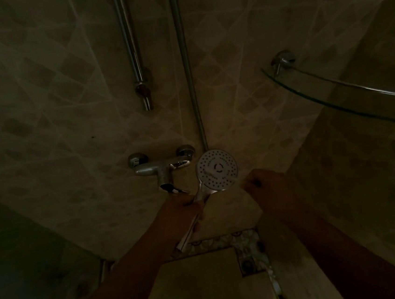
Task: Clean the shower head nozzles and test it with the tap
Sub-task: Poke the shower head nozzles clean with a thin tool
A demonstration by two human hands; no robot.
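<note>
Your 2 forearms filled the bottom of the view, reaching up into a very dim tiled corner. Your left hand [185, 203] was wrapped around the handle of the shower head [217, 169], holding it just right of the tap [160, 169] with the nozzle face turned toward you. Your right hand [260, 184] sat just beside the face's right edge with its fingers curled into a loose fist; whether it pinched anything small, you could not tell in that light, and it looked apart from the head.

You appeared to be at the cleaning step, with no water visible. To do it well, you needed to keep the handle clamped firmly so the face did not twist away, then bring a fingertip or thumb across the nozzle rings, working from the outer ring inward so none got missed. The hose [186, 65] rose up the wall behind the head, so you had to watch that it did not tug. More light would have helped you judge which nozzles were blocked.
</note>
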